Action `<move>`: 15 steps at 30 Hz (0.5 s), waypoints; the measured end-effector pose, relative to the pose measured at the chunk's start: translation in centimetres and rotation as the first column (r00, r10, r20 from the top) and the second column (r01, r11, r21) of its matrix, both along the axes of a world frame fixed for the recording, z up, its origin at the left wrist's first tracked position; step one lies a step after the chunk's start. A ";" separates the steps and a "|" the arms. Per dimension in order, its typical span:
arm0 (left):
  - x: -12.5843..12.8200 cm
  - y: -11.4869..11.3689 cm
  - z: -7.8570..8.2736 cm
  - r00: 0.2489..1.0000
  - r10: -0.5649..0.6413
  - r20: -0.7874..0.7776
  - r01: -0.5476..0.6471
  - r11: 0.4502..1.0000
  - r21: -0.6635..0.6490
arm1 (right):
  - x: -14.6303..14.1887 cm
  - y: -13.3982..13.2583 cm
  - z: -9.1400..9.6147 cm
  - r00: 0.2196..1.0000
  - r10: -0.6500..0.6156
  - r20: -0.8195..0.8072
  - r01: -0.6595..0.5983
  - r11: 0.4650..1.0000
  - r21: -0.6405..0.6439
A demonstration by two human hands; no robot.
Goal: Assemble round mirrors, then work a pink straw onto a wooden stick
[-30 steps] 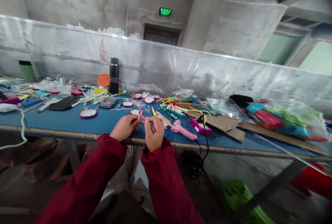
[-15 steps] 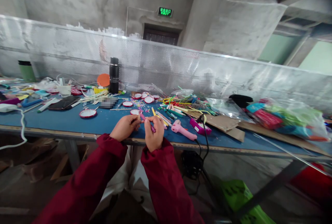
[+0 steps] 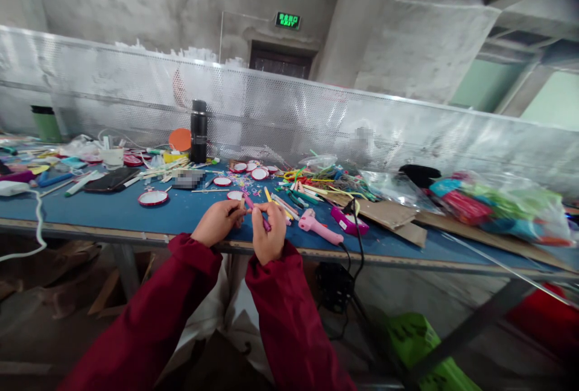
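Note:
Just over the front edge of the table, my left hand (image 3: 216, 223) and my right hand (image 3: 269, 239) meet with their fingertips close together. My right fingers and thumb are closed on a purple pen-like stick (image 3: 248, 202), which slants across between the hands. The fingers of my left hand are pinched beside its upper end. A small tan bit shows at those fingertips, too small to name. Beyond the hands lies a red-rimmed white lid (image 3: 234, 195), partly hidden. Coloured markers (image 3: 277, 201) and a pink glue gun (image 3: 322, 230) lie to the right.
Tangled cords (image 3: 332, 183), cardboard (image 3: 389, 213) and bagged colourful material (image 3: 502, 207) cover the table's right. A black bottle (image 3: 199, 133), a dark phone (image 3: 111, 180) and loose sticks stand or lie left. A perforated metal screen (image 3: 280, 110) runs behind. Cables hang over the front edge.
Almost nothing differs. Both hands keep their place and grip, with at most a slight shift of the fingers around the purple stick.

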State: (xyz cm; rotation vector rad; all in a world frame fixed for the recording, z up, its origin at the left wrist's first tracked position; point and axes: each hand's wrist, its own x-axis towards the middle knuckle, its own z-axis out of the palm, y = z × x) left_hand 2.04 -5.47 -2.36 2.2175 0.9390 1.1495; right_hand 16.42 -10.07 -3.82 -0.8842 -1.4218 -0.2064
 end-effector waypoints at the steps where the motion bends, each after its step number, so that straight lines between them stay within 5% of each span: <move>1: 0.0 0.0 0.0 1.000 0.002 -0.002 -0.002 1.000 -0.005 | 0.0 0.0 0.0 1.000 0.001 0.006 -0.001 1.000 -0.001; 15: 0.0 0.0 -0.1 1.000 -0.014 0.024 0.015 1.000 -0.023 | -0.1 -0.1 0.1 1.000 -0.010 -0.013 0.010 1.000 -0.016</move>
